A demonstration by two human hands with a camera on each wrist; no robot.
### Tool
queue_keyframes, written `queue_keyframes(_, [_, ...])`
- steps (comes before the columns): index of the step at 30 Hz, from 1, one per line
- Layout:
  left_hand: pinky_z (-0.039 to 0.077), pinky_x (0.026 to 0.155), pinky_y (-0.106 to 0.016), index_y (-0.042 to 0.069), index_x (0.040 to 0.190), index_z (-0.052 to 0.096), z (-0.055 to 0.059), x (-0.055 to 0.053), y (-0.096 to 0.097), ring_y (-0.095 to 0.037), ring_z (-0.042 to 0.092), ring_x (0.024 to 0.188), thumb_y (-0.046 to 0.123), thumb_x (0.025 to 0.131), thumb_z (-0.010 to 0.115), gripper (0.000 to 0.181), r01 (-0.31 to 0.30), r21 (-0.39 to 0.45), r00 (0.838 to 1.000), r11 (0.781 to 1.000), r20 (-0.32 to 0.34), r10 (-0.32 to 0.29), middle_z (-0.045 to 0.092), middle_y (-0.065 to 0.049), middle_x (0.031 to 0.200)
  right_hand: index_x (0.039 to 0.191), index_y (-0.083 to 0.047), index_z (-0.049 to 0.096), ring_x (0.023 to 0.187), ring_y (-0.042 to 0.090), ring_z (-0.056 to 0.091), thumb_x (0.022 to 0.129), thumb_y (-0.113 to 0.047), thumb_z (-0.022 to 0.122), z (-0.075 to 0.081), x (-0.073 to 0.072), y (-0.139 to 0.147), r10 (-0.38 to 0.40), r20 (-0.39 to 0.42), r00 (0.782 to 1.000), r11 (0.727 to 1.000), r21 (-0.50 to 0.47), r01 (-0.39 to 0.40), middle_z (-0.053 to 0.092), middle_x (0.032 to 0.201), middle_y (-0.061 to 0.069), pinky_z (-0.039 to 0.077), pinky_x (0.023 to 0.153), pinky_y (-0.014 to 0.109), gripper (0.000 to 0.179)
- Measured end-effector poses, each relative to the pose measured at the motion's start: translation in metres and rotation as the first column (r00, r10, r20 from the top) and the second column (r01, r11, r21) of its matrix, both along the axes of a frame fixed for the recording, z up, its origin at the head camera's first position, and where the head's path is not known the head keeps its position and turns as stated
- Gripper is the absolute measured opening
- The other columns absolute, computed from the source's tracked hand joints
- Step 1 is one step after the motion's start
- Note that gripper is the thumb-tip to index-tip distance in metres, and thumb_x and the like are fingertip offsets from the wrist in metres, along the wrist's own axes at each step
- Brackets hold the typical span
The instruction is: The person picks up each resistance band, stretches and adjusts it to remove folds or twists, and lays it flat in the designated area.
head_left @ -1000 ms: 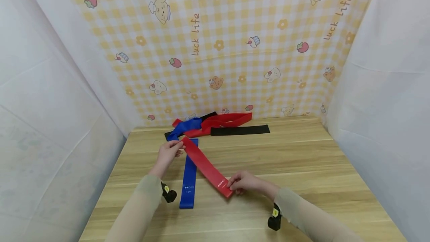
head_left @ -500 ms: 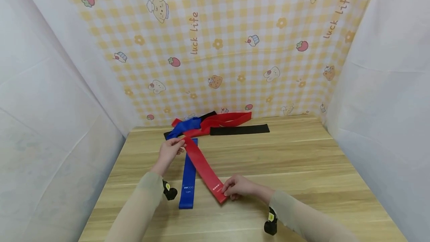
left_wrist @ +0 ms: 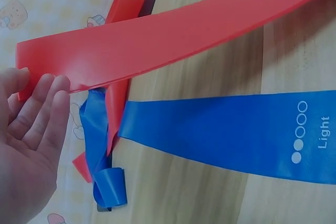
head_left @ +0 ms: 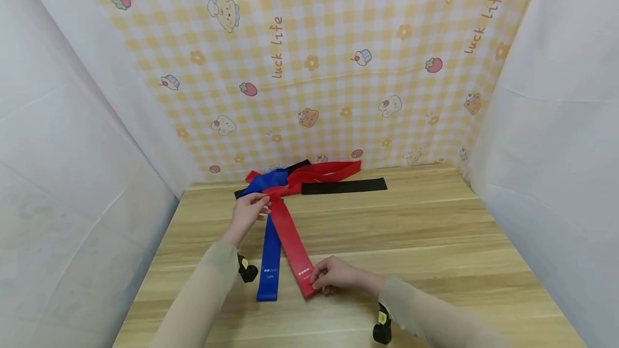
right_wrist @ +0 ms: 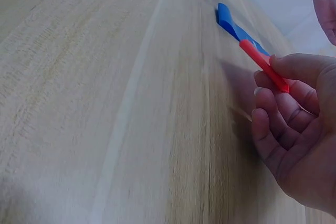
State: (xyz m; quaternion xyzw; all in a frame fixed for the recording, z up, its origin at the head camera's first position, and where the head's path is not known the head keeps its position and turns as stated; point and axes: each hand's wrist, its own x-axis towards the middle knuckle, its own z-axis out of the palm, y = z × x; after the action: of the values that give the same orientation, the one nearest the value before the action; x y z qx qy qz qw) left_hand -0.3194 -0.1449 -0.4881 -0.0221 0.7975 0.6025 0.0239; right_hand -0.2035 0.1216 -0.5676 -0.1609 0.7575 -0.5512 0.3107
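Note:
Stretched between my two hands is a flat red resistance band [head_left: 289,232] with white dots printed near its front end. My left hand [head_left: 247,212] pinches its far end between thumb and fingers, as the left wrist view also shows. At the near end, my right hand [head_left: 332,275] pinches the band's corner with thumb and forefinger; in the right wrist view the red end [right_wrist: 265,66] hangs above the table with a shadow below. A blue resistance band [head_left: 268,270] marked "Light" lies lengthwise on the table just left of the red one, its far part overlapped by it.
Against the back wall lies a tangle of blue [head_left: 268,179], red [head_left: 333,169] and black bands. A black band [head_left: 344,186] lies flat in front of it, to the right. White cloth [head_left: 546,122] and a checked curtain [head_left: 309,85] enclose the wooden table [head_left: 411,240].
My right hand has moved left and slightly toward me with the red band's near end. The left hand has shifted a little right and away, so the band now runs closer alongside the blue one.

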Motion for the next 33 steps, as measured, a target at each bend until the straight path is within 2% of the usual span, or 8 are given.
queue_keyframes(2, [0.053, 0.080, -0.051, 0.000, 0.116, 0.065, 0.001, -0.001, 0.002, -0.037, 0.068, 0.091, 0.023, 0.097, 0.062, 0.031, 0.006, 0.024, 1.000, 1.000, 0.008, -0.006, 0.070, -0.016, 0.101, 0.089, -0.001, 0.069, 0.051, 0.011, 0.052, 0.083, -0.005, 0.073, 0.000, 0.001, -0.004, 0.003, 0.005, 1.000, 1.000, -0.004, -0.003, 0.058, 0.063, 0.001, 0.046, 0.047, 0.022, 0.008])
queue_keyframes(5, [0.054, 0.080, -0.050, -0.001, 0.115, 0.065, 0.002, -0.003, 0.003, -0.040, 0.067, 0.094, 0.024, 0.097, 0.062, 0.031, 0.016, 0.037, 1.000, 0.999, 0.014, -0.017, 0.070, -0.017, 0.101, 0.088, -0.001, 0.069, 0.051, 0.012, 0.052, 0.084, -0.004, 0.073, 0.000, 0.003, -0.010, 0.008, 0.015, 1.000, 1.000, -0.016, -0.008, 0.060, 0.064, 0.002, 0.047, 0.048, 0.023, 0.007])
queue_keyframes(16, [0.052, 0.083, -0.051, 0.000, 0.113, 0.067, 0.004, -0.008, 0.013, -0.038, 0.067, 0.096, 0.023, 0.095, 0.064, 0.029, 0.027, 0.052, 0.999, 0.998, 0.029, -0.029, 0.070, -0.017, 0.100, 0.087, -0.004, 0.071, 0.048, 0.013, 0.052, 0.082, -0.006, 0.075, -0.001, 0.013, -0.034, -0.042, 0.001, 0.999, 0.999, -0.003, 0.042, 0.063, 0.065, 0.004, 0.045, 0.044, 0.022, 0.006])
queue_keyframes(24, [0.052, 0.084, -0.050, 0.002, 0.112, 0.067, 0.010, -0.009, 0.022, -0.031, 0.069, 0.092, 0.024, 0.095, 0.065, 0.028, 0.034, 0.018, 0.999, 0.999, 0.019, -0.035, 0.070, -0.015, 0.101, 0.085, -0.005, 0.071, 0.046, 0.015, 0.052, 0.083, -0.007, 0.075, 0.009, 0.016, -0.042, -0.085, -0.010, 0.996, 0.995, 0.045, 0.086, 0.064, 0.066, 0.006, 0.042, 0.043, 0.023, 0.004])
queue_keyframes(29, [0.053, 0.082, -0.049, 0.001, 0.113, 0.067, 0.012, -0.008, 0.029, -0.029, 0.069, 0.091, 0.022, 0.095, 0.064, 0.028, 0.036, -0.004, 0.999, 0.999, 0.006, -0.036, 0.070, -0.017, 0.102, 0.083, -0.008, 0.072, 0.046, 0.013, 0.054, 0.084, -0.010, 0.074, 0.006, 0.015, -0.047, -0.082, -0.020, 0.996, 0.994, 0.066, 0.083, 0.066, 0.068, 0.006, 0.042, 0.042, 0.022, 0.003])
queue_keyframes(33, [0.055, 0.079, -0.046, 0.002, 0.112, 0.068, 0.009, -0.010, 0.033, -0.027, 0.070, 0.089, 0.023, 0.096, 0.064, 0.027, 0.041, -0.030, 0.999, 0.999, -0.008, -0.041, 0.070, -0.015, 0.101, 0.081, -0.012, 0.072, 0.044, 0.012, 0.054, 0.085, -0.008, 0.073, 0.005, 0.016, -0.050, -0.082, -0.019, 0.996, 0.994, 0.067, 0.083, 0.067, 0.067, 0.006, 0.040, 0.039, 0.021, 0.006])
